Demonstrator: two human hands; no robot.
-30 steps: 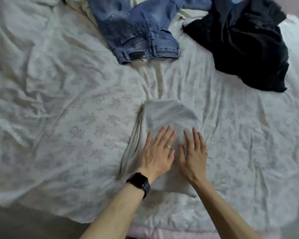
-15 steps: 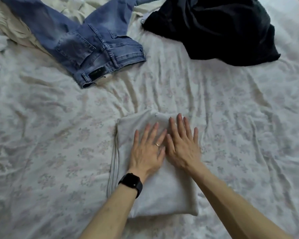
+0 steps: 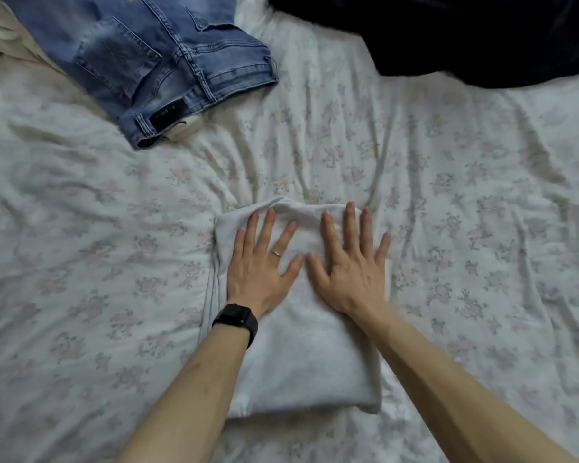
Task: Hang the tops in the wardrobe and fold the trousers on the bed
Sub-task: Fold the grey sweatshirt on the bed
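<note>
A folded pale grey garment (image 3: pixel 298 359) lies as a neat rectangle on the bed in front of me. My left hand (image 3: pixel 259 262), with a ring and a black watch at the wrist, presses flat on its far left part with fingers spread. My right hand (image 3: pixel 348 262) lies flat beside it on the far right part, fingers straight. Blue jeans (image 3: pixel 154 58) lie unfolded at the upper left. A black garment (image 3: pixel 448 35) is heaped at the upper right.
The bed is covered by a rumpled white sheet with a faint floral print (image 3: pixel 465 212). A cream cloth (image 3: pixel 0 38) shows under the jeans at the far left edge.
Both hands have slid away from me along the folded garment and spread apart. The view has moved closer over the bed, so the jeans and black garment sit nearer the top edge.
</note>
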